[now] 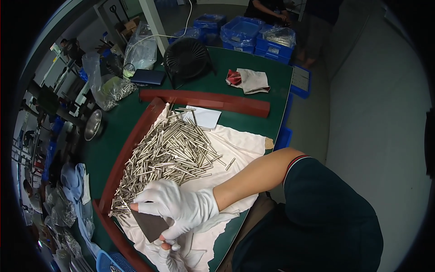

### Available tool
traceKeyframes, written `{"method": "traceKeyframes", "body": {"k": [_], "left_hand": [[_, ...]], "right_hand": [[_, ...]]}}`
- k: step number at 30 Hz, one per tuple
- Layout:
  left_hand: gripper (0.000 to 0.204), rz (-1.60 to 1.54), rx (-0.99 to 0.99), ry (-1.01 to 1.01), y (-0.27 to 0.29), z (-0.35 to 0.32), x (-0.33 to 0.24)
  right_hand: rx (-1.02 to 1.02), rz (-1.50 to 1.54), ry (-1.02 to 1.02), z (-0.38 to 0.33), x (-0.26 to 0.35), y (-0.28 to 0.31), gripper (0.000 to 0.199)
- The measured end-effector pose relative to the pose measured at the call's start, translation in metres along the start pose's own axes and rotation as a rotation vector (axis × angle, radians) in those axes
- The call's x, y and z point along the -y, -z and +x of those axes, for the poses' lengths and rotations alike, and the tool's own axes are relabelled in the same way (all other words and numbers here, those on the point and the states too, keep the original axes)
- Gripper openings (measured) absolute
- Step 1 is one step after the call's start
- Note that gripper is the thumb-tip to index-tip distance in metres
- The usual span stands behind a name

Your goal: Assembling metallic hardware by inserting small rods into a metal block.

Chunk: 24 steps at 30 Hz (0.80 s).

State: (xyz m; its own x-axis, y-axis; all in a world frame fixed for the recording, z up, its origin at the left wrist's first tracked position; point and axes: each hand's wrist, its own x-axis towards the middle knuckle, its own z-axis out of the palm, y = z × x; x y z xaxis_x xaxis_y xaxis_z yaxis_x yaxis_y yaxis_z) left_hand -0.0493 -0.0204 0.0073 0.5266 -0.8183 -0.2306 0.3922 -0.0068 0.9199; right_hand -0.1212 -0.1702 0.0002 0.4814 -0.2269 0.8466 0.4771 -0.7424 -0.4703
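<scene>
My right hand (174, 206), in a white glove with bare fingertips, grips a dark, flat rectangular piece (152, 225) between its thumb and fingers. At the lower end of this piece, my left hand (170, 260), gloved the same way, is closed with its thumb by the corner; its other fingers are mostly hidden. Just beyond my right hand lies a heap of short, shiny metal pins (170, 145), spread over a pale cloth (235, 140). A few pins lie apart at the heap's right side.
Red-brown bars (208, 100) border the cloth on the green table (253, 120). Further back are a black fan (186, 59), a dark blue box (148, 77), a white paper (204, 117) and a folded cloth (253, 81). A metal bowl (93, 124) stands left; blue crates (242, 31) and people are behind.
</scene>
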Motion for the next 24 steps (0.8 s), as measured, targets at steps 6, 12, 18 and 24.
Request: {"method": "traceKeyframes", "body": {"k": [6,12,18,24], "left_hand": [[0.057,-0.004,0.002,0.003,-0.0006,0.0,-0.0001],[0.056,-0.007,0.006,0.008,-0.002,0.0004,-0.0004],[0.056,-0.011,0.009,0.007,-0.0044,0.0022,-0.0003],[0.056,-0.023,0.012,0.002,-0.0053,0.0032,-0.0001]], "right_hand": [[0.05,-0.044,0.05,0.0012,-0.0009,0.0015,0.081],[-0.019,-0.056,0.097,0.0011,-0.0032,-0.0019,0.083],[0.01,-0.032,0.076,-0.0003,-0.0036,-0.0003,0.084],[0.038,-0.03,0.066,0.0001,-0.0028,0.0035,0.079]]}}
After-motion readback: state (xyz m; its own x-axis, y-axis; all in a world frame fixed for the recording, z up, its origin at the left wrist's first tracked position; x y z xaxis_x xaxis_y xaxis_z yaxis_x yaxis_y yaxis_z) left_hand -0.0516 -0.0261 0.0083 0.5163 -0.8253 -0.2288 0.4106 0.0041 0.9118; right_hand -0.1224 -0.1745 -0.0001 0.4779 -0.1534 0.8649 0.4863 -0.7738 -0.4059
